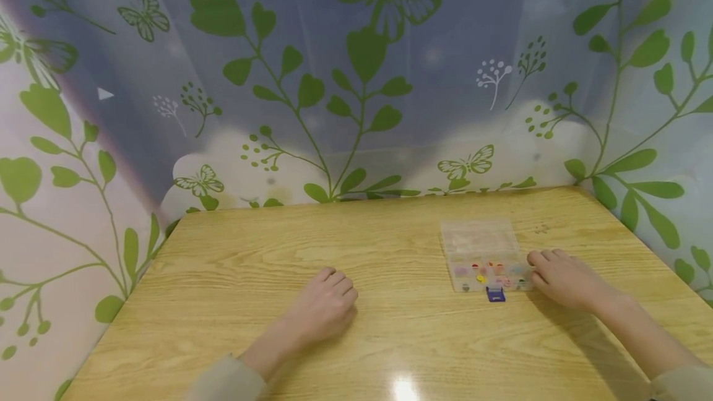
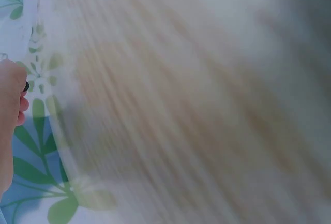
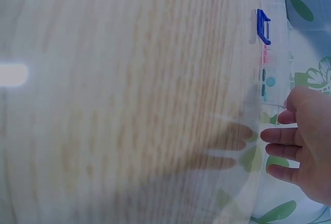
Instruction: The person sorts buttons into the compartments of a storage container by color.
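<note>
A clear plastic compartment box (image 1: 479, 240) lies on the table with its lid folded back and a blue latch (image 1: 496, 294) at its front. Small colourful pieces, some of them round like buttons, sit in its front compartments. My right hand (image 1: 568, 278) is at the box's right end, thumb and fingertips close to its edge; the right wrist view shows the fingers apart and holding nothing. Left of the box, my left hand (image 1: 328, 303) is low over the table with curled fingers. A small black round piece (image 2: 27, 86) shows between its thumb and fingers.
The wood-grain table (image 1: 239, 252) runs back to a leaf-and-butterfly patterned curtain (image 1: 312, 159), which also hangs on both sides. Some tiny, unclear objects (image 1: 541, 228) lie behind the right hand.
</note>
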Motion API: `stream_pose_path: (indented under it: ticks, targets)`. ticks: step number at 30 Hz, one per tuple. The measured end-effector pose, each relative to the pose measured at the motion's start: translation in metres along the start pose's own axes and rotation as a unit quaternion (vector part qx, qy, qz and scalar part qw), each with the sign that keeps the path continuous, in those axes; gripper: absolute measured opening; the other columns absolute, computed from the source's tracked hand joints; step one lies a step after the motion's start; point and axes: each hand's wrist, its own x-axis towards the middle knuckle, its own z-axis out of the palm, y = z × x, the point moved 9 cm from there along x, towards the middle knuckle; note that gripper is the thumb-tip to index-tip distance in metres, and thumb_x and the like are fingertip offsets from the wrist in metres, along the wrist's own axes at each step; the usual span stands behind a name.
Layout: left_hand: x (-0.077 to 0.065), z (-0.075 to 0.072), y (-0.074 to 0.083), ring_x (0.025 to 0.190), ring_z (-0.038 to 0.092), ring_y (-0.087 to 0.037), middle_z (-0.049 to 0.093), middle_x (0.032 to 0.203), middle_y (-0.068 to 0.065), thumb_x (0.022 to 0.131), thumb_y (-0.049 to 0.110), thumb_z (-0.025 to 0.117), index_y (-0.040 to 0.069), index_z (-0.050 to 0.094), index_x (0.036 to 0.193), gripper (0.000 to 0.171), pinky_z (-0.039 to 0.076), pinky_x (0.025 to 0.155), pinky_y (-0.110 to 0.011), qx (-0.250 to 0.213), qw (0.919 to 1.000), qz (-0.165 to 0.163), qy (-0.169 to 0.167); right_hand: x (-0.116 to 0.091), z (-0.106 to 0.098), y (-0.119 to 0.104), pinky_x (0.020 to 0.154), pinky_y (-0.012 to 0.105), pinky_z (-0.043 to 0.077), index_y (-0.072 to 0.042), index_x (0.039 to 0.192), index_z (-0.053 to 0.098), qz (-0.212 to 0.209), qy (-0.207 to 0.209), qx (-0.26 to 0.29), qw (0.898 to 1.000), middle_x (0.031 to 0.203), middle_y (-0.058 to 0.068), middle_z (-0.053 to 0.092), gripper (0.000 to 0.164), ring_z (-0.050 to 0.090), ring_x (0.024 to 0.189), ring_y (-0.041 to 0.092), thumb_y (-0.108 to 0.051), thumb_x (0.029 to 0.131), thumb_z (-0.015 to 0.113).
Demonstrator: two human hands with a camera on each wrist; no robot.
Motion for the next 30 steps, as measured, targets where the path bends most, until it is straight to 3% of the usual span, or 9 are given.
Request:
stream_pose_path:
  ticks: [14,25,30]
  targets:
    - [0.044,0.007,0.005,0.083,0.056,-0.016,0.06,0.083,0.001,0.082,0.013,0.049,0.013,0.06,0.078,0.012,0.041,0.083,-0.031,0.008,0.9996,-0.004,0.026,0.0,-0.002,-0.001,0.057,0.031,0.028,-0.013,0.078,0.038,0.0,0.006,-0.002,1.0,0.068,-0.004,0.035,0.018,0.034,0.064,0.017,-0.013,0.091,0.051]
    - [0.081,0.009,0.016,0.081,0.054,-0.015,0.058,0.081,0.002,0.08,0.012,0.052,0.014,0.059,0.076,0.008,0.041,0.078,-0.028,0.025,0.999,0.001,0.037,0.0,0.0,0.002,0.059,0.034,0.03,-0.013,0.079,0.04,0.001,0.005,-0.004,1.0,0.07,-0.004,0.037,0.015,0.037,0.066,0.018,-0.012,0.09,0.051]
    - [0.096,0.013,0.023,0.085,0.055,-0.014,0.059,0.084,0.003,0.083,0.015,0.053,0.016,0.062,0.082,0.01,0.041,0.078,-0.027,0.044,0.9984,0.004,0.035,0.0,0.001,0.002,0.059,0.033,0.03,-0.013,0.08,0.041,0.003,0.002,-0.003,1.0,0.07,-0.004,0.037,0.015,0.036,0.066,0.017,-0.012,0.091,0.051]
